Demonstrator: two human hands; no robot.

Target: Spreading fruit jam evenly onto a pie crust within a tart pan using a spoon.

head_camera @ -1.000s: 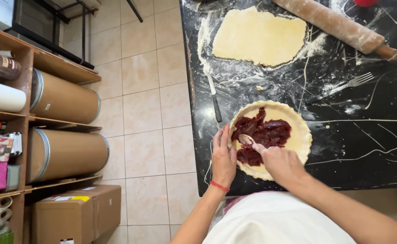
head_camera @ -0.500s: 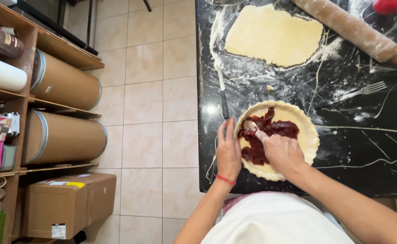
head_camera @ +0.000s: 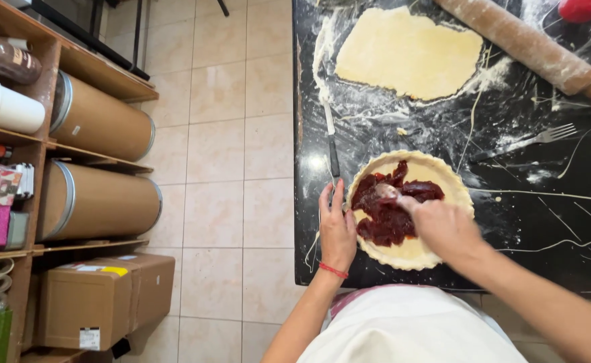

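A round pie shell [head_camera: 443,176] with a crimped edge sits near the front of the black floured counter [head_camera: 551,222]. Dark red jam [head_camera: 386,205] covers its left half. My right hand [head_camera: 443,225] is over the shell, gripping a spoon [head_camera: 384,192] whose bowl rests in the jam. Flat against the shell's left rim lies my left hand [head_camera: 337,228], fingers together, with a red band at the wrist. A knife [head_camera: 331,144] lies just beyond its fingertips.
A rolled sheet of dough [head_camera: 406,52] lies at the back of the counter, with a wooden rolling pin [head_camera: 521,46], a red object [head_camera: 581,9] and a fork [head_camera: 534,140] to its right. Wooden shelves [head_camera: 13,134] with brown drums [head_camera: 100,121] and cardboard boxes [head_camera: 100,299] stand left across tiled floor.
The view has shifted so the counter sits further right. My right hand with the spoon has moved slightly over the jam; my left hand stays on the shell's rim.
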